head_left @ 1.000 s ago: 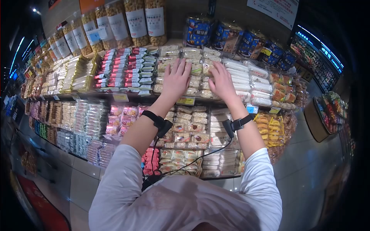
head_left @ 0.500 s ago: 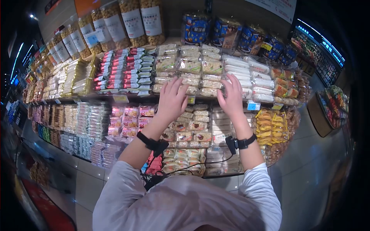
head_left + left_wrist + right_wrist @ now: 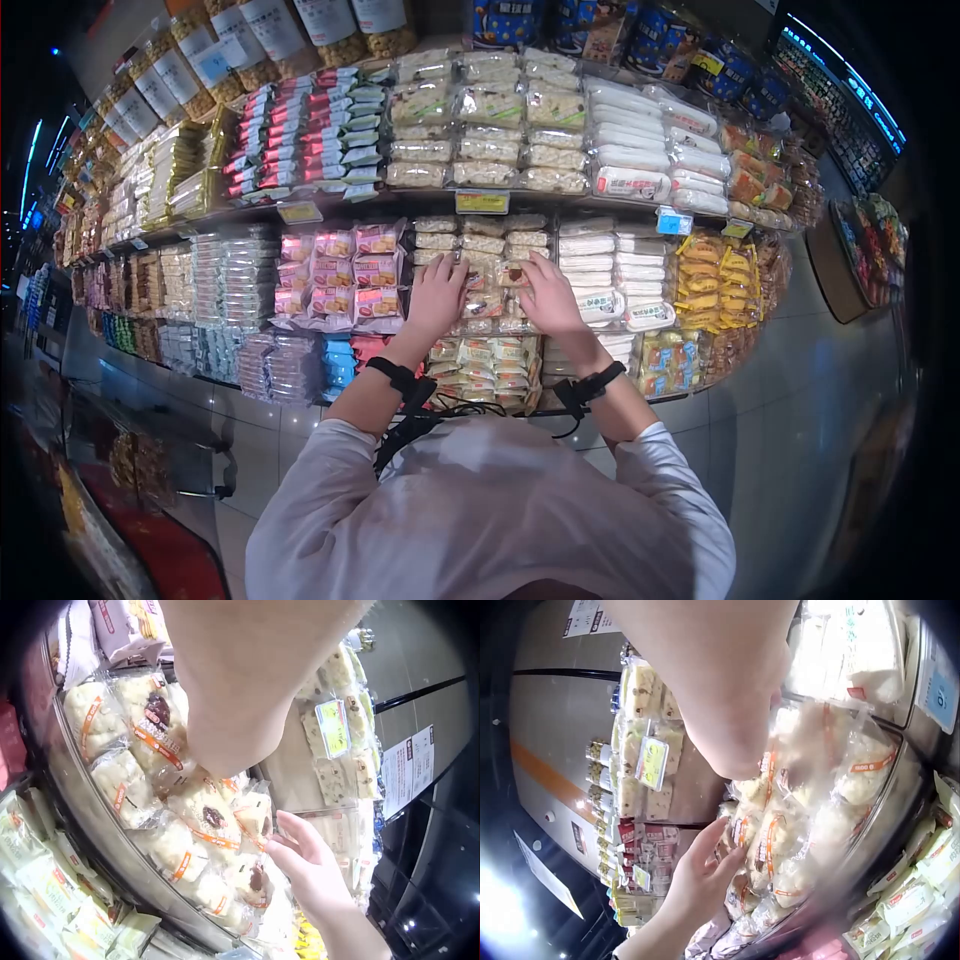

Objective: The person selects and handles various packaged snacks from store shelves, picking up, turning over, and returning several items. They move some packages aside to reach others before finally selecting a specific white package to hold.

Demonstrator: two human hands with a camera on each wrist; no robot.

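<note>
Both hands are at the middle tier of a stepped snack shelf. My left hand [image 3: 440, 297] rests on the left part of a section of clear-wrapped pale snack cakes [image 3: 214, 816], its fingers loosely bent. Over the right part of the same section lies my right hand [image 3: 550, 300], fingers extended and slightly spread. Dark red spots and orange label strips mark these cakes, which sit in rows between the hands. In each wrist view the camera's own hand is mostly hidden behind its wrist. Neither hand has lifted a packet.
Pink packets [image 3: 335, 272] stand left of the cakes, white wrapped packs [image 3: 600, 262] right. Above are more wrapped bars [image 3: 490, 105] and a yellow price tag [image 3: 482, 202]. The lower tier holds pale green packets [image 3: 490, 372]. Tall jars [image 3: 270, 30] line the back.
Both hands have come down and toward the body, from the upper tier's wrapped bars to the middle tier's cakes. The head view has tilted lower.
</note>
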